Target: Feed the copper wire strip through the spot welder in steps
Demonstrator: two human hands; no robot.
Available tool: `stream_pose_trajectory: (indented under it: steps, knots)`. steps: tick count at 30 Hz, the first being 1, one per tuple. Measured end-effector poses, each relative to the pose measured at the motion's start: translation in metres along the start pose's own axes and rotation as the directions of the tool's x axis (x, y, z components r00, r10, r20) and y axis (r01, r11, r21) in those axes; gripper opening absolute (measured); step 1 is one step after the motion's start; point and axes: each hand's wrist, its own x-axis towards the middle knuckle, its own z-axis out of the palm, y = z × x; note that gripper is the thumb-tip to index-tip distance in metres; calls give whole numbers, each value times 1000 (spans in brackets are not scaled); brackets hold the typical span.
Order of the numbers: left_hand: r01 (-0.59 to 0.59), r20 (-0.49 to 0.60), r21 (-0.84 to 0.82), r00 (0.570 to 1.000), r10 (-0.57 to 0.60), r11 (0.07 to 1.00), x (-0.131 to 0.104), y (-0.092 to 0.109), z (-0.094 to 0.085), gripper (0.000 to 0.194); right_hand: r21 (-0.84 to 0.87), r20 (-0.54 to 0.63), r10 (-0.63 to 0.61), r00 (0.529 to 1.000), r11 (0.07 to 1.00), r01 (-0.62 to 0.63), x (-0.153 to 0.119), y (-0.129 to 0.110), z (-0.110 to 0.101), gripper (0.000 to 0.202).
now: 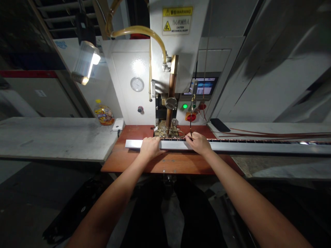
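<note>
Two bare hands press a long grey metal rail (227, 146) flat on the reddish wooden work plate (129, 162) of a white bench machine (178, 41), whose copper-coloured vertical rod (170, 100) comes down just beyond the fingertips. The left hand (150, 147) lies palm-down over the rail near its left end, fingers curled loosely across the top edge; the right hand (199, 143) rests on it just beside, fingertips pinched at the far edge, where a thin dark pin (191, 129) stands, though whether they actually grip it cannot be told. The rail runs beneath both palms and extends well past the right hand, off over the stone bench (51, 137). Done well, this step appears to call for even downward pressure from both hands, the rail kept square under the rod and the fingertips held clear of the brass fixture (165, 132) between them. A lamp (85, 63) lights the scene; a yellow bottle (103, 113) stands well left of the fingers.
</note>
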Motion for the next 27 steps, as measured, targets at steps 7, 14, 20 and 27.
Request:
stream_pose_trajectory:
  steps: [7,14,20,27]
  knots:
    - [-12,-20,1,1000,12,1000,1,0,3,60,0,10,7,1000,1000,-7,0,2,-1,34]
    - [-5,-25,-12,1000,4,1000,2,2,7,59,5,11,4,1000,1000,-4,-1,3,-2,34]
    - [-24,-42,2,999,24,1000,3,2,8,60,1,5,5,1000,1000,-5,-1,4,-2,33]
    - [-19,-17,4,1000,19,1000,3,3,5,60,-6,9,3,1000,1000,-3,-1,6,-1,33]
